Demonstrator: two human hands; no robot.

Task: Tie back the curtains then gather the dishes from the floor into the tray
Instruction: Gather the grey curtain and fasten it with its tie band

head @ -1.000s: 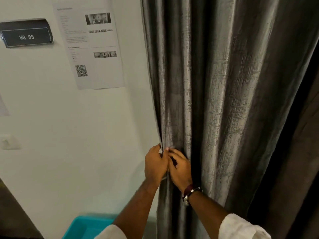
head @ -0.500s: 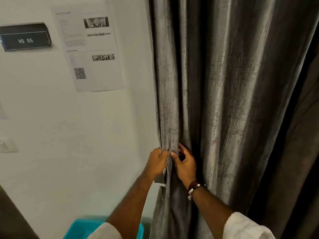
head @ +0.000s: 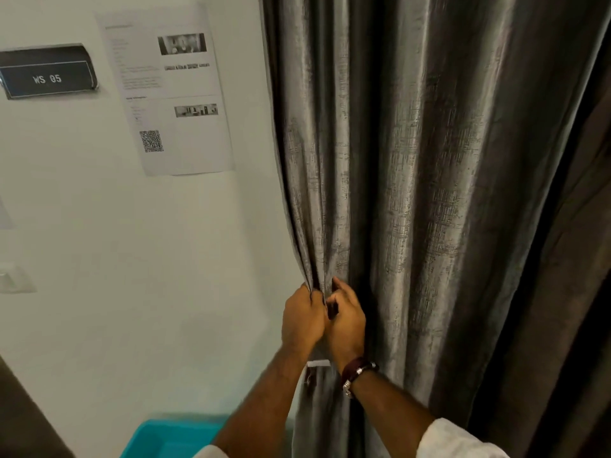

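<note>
A grey, shiny curtain [head: 413,193] hangs in folds over the right half of the view, against a white wall. My left hand [head: 302,320] grips its left edge at waist height, fingers curled round the bunched fabric. Right beside it, my right hand [head: 345,320] pinches the neighbouring fold; a dark bracelet sits on that wrist. A small white tag [head: 318,363] on the curtain shows just below my hands. A turquoise tray [head: 165,438] lies at the bottom, partly hidden by my left arm. No dishes are in view.
On the wall to the left hang a dark sign reading WS 05 [head: 48,74] and a printed sheet with a QR code [head: 168,94]. A white switch plate [head: 13,279] sits at the left edge. A darker curtain panel [head: 568,292] fills the far right.
Both hands have stayed together on the curtain's left edge and gathered more fabric. The left hand now closes tighter round the bunched edge, and the white tag shows lower.
</note>
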